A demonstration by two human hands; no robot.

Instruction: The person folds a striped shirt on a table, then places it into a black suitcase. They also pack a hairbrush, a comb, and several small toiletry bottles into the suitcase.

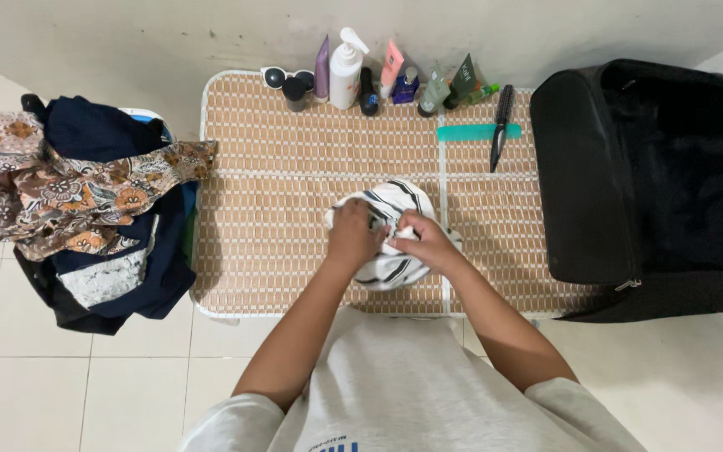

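A white garment with black stripes (pixel 395 201) lies bunched into a rounded bundle near the front middle of a woven rattan table (pixel 278 192). My left hand (pixel 353 234) presses on the bundle's left side with fingers curled into the cloth. My right hand (pixel 424 238) grips the cloth on its right side, close to the left hand. Both hands are closed on the same garment. The bundle's lower part is partly hidden under my hands.
A heap of clothes, brown patterned cloth (pixel 60 188) over dark blue fabric (pixel 98 125), sits left of the table. An open black suitcase (pixel 654 176) stands at the right. Bottles and tubes (pixel 345 71), sunglasses (pixel 282 77), a teal comb (pixel 474 131) and a black brush (pixel 499 125) line the far edge.
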